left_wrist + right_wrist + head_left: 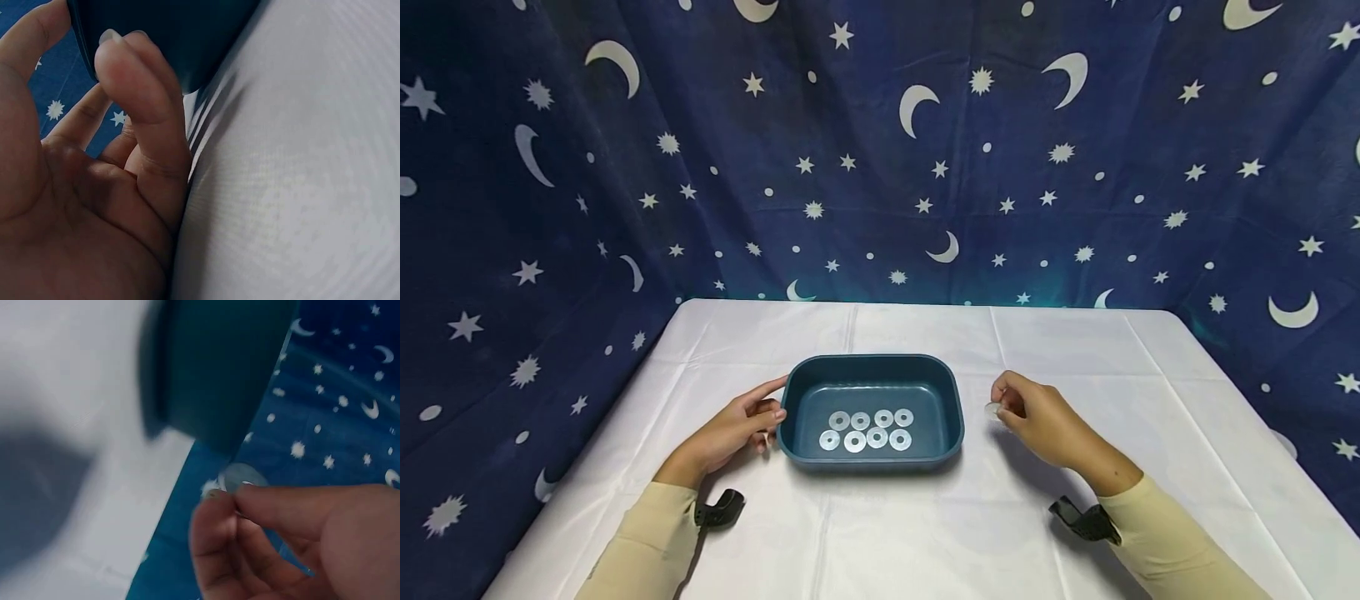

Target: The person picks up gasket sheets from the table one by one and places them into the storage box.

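Between the hands stands a dark teal rectangular tray (871, 463), with several flat metal washers (854, 442) lying in its near half in two uneven rows. My left hand (727, 433) rests against the tray's left side, its index finger reaching along the outer wall and its thumb at the rim. In the left wrist view its other fingers bend loosely beside the wall. To the right of the tray, above the cloth, my right hand (1037, 419) pinches one washer (242, 477) between thumb and fingertips. Part of that washer is hidden by the fingers.
A white cloth (895, 542) with fold creases covers the table. Behind and to the sides hangs a dark blue curtain (865, 167) with moons and stars. A black strap mount (721, 510) sits at the left wrist, another black mount (1084, 521) at the right.
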Tool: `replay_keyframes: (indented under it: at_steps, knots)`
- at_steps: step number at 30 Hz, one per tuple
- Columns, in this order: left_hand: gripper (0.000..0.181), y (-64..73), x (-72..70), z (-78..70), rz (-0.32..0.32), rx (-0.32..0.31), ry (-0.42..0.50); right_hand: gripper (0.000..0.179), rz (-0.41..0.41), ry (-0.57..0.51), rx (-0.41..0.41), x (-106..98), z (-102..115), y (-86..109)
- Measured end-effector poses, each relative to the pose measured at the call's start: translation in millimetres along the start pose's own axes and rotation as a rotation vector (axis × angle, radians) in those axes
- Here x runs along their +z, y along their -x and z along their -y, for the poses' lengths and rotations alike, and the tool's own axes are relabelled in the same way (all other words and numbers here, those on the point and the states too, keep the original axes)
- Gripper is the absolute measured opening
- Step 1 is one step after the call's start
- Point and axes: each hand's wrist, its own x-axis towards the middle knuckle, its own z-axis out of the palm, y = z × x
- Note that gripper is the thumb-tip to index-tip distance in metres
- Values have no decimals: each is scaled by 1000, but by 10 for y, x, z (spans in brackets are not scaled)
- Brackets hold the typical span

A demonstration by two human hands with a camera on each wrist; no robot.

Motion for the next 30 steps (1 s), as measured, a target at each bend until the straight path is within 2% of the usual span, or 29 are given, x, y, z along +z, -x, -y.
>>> replay_keyframes:
  at_steps: [3, 7, 11, 16, 22, 30]
  knots:
    - [71, -2, -3, -11, -4, 3, 9, 18, -1, -49, -17, 47, 174, -145]
    - [71, 5, -13, -10, -5, 10, 14, 16, 57, -100, -55, 168, 377, -376]
    - [70, 7, -18, 1, 3, 18, 5, 15, 141, -83, -85, 329, 516, -618]
    - [70, 7, -10, -2, 5, 23, -1, 16, 226, -1, -96, 542, 621, -854]
    - [71, 4, 5, -8, 5, 19, 2, 19, 272, 98, -101, 741, 635, -965]
    - [70, -1, -13, 26, 1, 15, 2, 20, 271, 113, -89, 868, 611, -1001]
